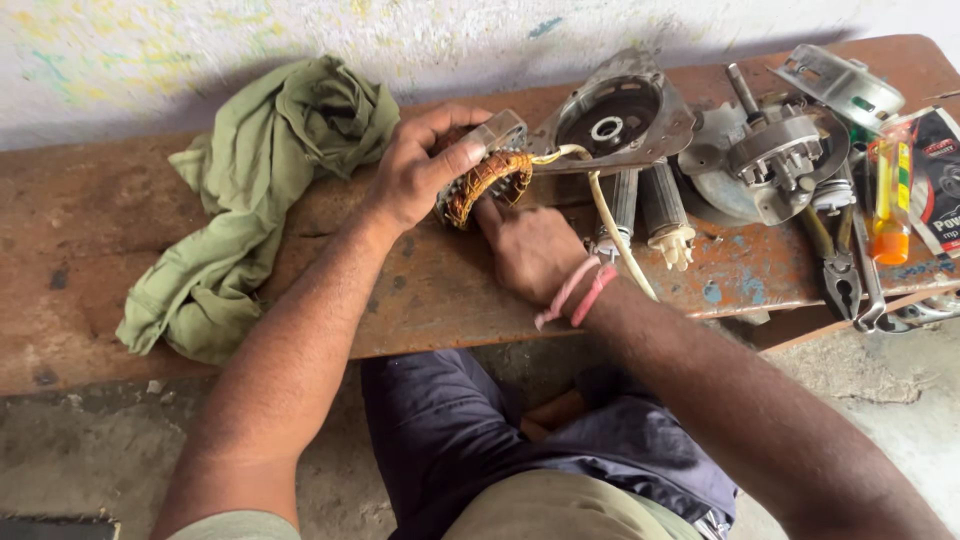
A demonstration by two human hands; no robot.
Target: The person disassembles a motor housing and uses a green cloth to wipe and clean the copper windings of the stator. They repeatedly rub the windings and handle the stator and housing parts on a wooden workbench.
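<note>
On the worn wooden bench (120, 250), the left hand (420, 170) clamps over a copper-wound stator (487, 180), while the right hand (535, 250) presses closed against its lower side. Behind them, a round metal motor housing (620, 120) lies open, cup-like, with a bearing at its centre. A red-and-black printed package (940, 180) sits at the bench's right end, with an orange-yellow tube (890, 200) against it.

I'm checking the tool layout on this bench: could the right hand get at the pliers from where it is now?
Probably yes, once it lets go. The right hand is at the motor winding, which the left hand grips. The pliers lie uncovered on the bench farther right, beyond two grey cylinders; nothing lies over them.
</note>
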